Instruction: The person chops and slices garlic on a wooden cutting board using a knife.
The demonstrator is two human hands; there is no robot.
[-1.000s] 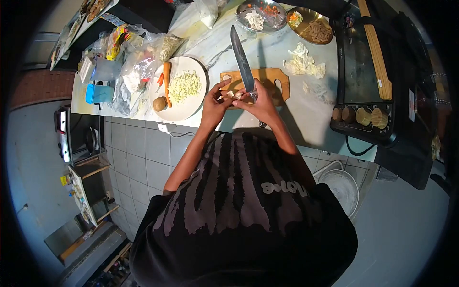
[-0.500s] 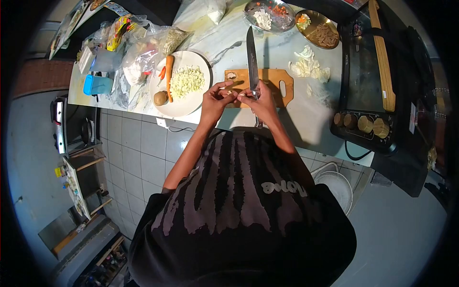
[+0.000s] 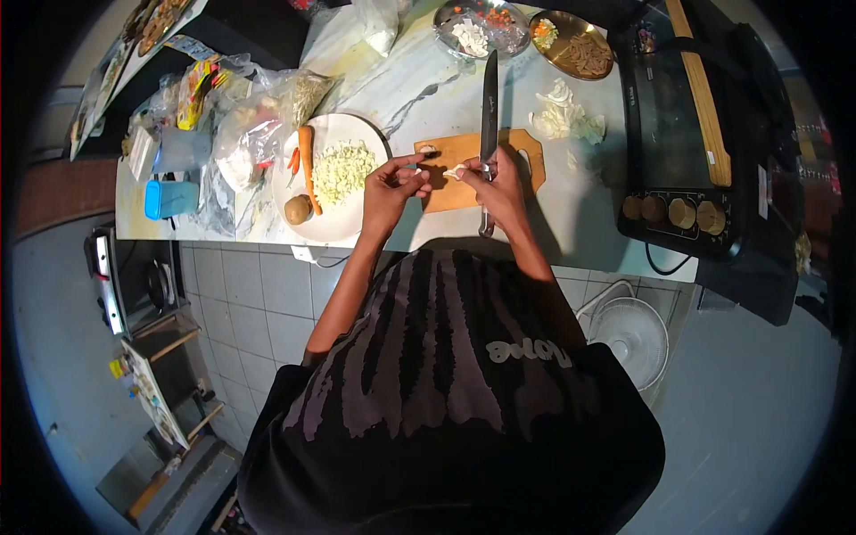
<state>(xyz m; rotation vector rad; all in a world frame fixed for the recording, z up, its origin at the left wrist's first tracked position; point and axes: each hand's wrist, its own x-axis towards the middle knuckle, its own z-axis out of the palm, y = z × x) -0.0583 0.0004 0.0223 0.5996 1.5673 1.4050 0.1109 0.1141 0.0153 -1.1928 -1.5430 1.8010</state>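
My right hand (image 3: pixel 501 185) grips a kitchen knife (image 3: pixel 489 111), its blade pointing away from me, and pinches a small pale piece (image 3: pixel 455 171) between thumb and finger. My left hand (image 3: pixel 390 192) is apart from it to the left, fingertips closed on a tiny whitish bit too small to name. Both hands are over a wooden cutting board (image 3: pixel 446 201), with a small pale-and-dark piece (image 3: pixel 428 150) at its far left corner. Left of the board, a white plate (image 3: pixel 370 140) holds chopped pale-green vegetable (image 3: pixel 343 171), a carrot (image 3: pixel 308 160), red chillies (image 3: pixel 293 163) and a round brown potato (image 3: pixel 299 209).
Pale leafy scraps (image 3: pixel 566 116) lie right of the board, before a black oven (image 3: pixel 678 116). At the back are a silver tray (image 3: pixel 515 45) and a brass-coloured tray (image 3: pixel 575 73) with cut food. Plastic bags (image 3: pixel 254 134) and a blue container (image 3: pixel 169 198) stand left.
My hands, close together before, have moved apart: the left shifted left, the right slightly right with the knife. The view has shifted a little too.
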